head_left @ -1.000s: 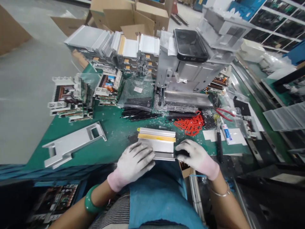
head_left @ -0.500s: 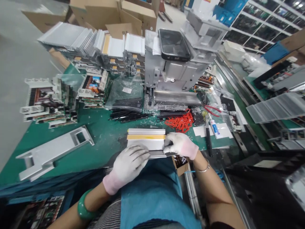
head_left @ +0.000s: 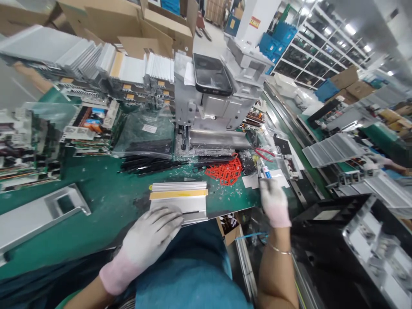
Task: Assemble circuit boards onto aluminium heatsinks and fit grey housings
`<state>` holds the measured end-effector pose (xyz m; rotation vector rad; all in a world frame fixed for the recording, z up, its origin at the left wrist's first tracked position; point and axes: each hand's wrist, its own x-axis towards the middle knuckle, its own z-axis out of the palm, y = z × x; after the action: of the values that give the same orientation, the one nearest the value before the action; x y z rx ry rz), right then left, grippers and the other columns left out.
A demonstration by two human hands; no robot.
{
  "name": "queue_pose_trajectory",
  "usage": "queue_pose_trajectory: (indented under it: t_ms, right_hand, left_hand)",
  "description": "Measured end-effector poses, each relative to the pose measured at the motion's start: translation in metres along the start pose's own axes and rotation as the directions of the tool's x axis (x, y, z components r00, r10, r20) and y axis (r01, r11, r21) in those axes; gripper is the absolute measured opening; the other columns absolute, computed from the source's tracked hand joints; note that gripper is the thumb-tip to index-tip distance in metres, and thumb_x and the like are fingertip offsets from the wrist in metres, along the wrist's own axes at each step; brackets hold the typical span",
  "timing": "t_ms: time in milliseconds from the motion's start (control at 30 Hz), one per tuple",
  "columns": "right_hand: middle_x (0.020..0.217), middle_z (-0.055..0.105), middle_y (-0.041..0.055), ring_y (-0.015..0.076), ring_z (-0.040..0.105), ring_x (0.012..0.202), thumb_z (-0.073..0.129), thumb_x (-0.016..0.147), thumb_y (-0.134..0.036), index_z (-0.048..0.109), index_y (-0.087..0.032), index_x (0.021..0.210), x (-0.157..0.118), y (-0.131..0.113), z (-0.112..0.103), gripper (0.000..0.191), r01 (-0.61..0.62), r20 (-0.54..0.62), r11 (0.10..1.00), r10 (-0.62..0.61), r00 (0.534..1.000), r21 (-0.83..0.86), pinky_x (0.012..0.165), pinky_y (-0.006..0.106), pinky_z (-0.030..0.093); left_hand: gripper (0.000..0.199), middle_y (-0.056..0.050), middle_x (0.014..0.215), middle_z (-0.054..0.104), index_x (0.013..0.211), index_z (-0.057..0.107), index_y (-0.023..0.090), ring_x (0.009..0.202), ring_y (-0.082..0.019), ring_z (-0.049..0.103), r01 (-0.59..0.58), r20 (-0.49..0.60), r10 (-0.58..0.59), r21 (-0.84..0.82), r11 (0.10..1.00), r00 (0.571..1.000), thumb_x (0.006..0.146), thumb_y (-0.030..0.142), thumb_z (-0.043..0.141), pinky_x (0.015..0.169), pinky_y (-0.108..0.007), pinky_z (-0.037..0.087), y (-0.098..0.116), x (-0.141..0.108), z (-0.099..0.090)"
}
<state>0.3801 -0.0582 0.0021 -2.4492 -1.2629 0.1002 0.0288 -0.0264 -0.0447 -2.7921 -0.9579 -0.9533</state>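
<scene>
A silver aluminium profile (head_left: 196, 205) with ribs and a yellow strip along it lies near the table's front edge. My left hand (head_left: 154, 231), in a white glove with a pink cuff, holds it down at its near left part; the fingers are bent over it and the thumb is hidden. A thin dark strip (head_left: 191, 212) shows along the profile beside my fingertips. Away to the right, my gloved right hand (head_left: 273, 199) is closed on a hammer (head_left: 259, 165), covering most of its handle. A blue and white tube (head_left: 266, 171) lies on white paper just beyond.
A metal fixture (head_left: 215, 107) with a phone on top stands behind. Black strips (head_left: 144, 163) and a red clip pile (head_left: 225, 171) lie before it. Circuit boards (head_left: 93, 128) and stacked heat sinks (head_left: 128, 71) stand left. A silver bracket (head_left: 41, 214) lies at left.
My right hand has left the profile and moved right to the hammer. My left hand stays on the profile. The view has swung to the right.
</scene>
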Motion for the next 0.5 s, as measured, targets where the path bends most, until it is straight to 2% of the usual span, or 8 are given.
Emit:
queue_pose_trajectory:
  t_ms: [67,133,233,300,367,500]
  right_hand:
    - [0.111,0.064,0.0140,0.0258,0.063,0.095,0.045,0.091,-0.032,0.064,-0.018,0.117,0.021,0.038,-0.020,0.035,-0.181,-0.087,0.981,0.174,0.981,-0.068,0.083,0.038,0.048]
    - [0.112,0.062,0.0196,0.0303,0.063,0.094,0.050,0.086,-0.032,0.065,-0.013,0.118,0.038,0.071,-0.029,0.040,-0.315,-0.132,0.944,0.300,0.945,-0.104,0.080,0.042,0.049]
    - [0.098,0.068,0.0147,0.0281,0.066,0.086,0.062,0.076,-0.035,0.071,-0.015,0.108,0.055,0.100,-0.024,0.039,-0.395,-0.099,0.913,0.385,0.918,-0.105,0.075,0.037,0.051]
    - [0.090,0.070,0.0115,0.0262,0.067,0.083,0.063,0.075,-0.035,0.073,-0.018,0.103,0.063,0.107,-0.015,0.035,-0.417,-0.072,0.904,0.412,0.909,-0.092,0.072,0.034,0.052]
    - [0.087,0.070,0.0130,0.0288,0.067,0.083,0.059,0.077,-0.036,0.074,-0.018,0.100,0.069,0.107,-0.008,0.033,-0.447,-0.056,0.890,0.443,0.895,-0.088,0.069,0.036,0.052]
    - [0.090,0.067,0.0256,0.0417,0.066,0.088,0.046,0.081,-0.041,0.072,-0.013,0.109,0.072,0.106,-0.003,0.046,-0.506,-0.027,0.855,0.506,0.862,-0.114,0.063,0.050,0.048]
  left_hand:
    - [0.033,0.000,0.091,0.076,0.090,0.074,0.024,0.085,-0.020,0.068,-0.012,-0.012,0.012,0.011,1.000,1.000,0.097,0.025,0.042,0.079,-0.036,0.050,-0.001,0.003,0.001]
    - [0.034,0.000,0.091,0.076,0.089,0.073,0.023,0.084,-0.020,0.069,-0.023,-0.014,0.023,0.015,1.000,1.000,0.097,0.023,0.041,0.079,-0.036,0.050,-0.001,0.007,0.003]
    - [0.032,0.000,0.091,0.076,0.090,0.073,0.023,0.086,-0.020,0.069,-0.016,-0.017,0.017,0.015,1.000,1.000,0.097,0.023,0.042,0.084,-0.038,0.050,0.000,0.010,0.003]
    - [0.028,0.000,0.092,0.076,0.092,0.073,0.024,0.087,-0.020,0.069,-0.001,-0.013,0.001,0.003,1.000,1.000,0.096,0.025,0.045,0.091,-0.039,0.048,0.001,0.009,-0.002]
    - [0.022,0.000,0.093,0.076,0.095,0.072,0.023,0.090,-0.019,0.069,0.015,-0.001,-0.015,-0.012,1.000,1.000,0.095,0.028,0.050,0.098,-0.039,0.046,0.001,0.008,-0.011]
    - [0.019,0.000,0.097,0.075,0.098,0.070,0.022,0.094,-0.019,0.068,0.036,0.009,-0.036,0.042,0.998,0.999,0.094,0.030,0.054,0.102,-0.040,0.044,-0.012,0.008,-0.040]
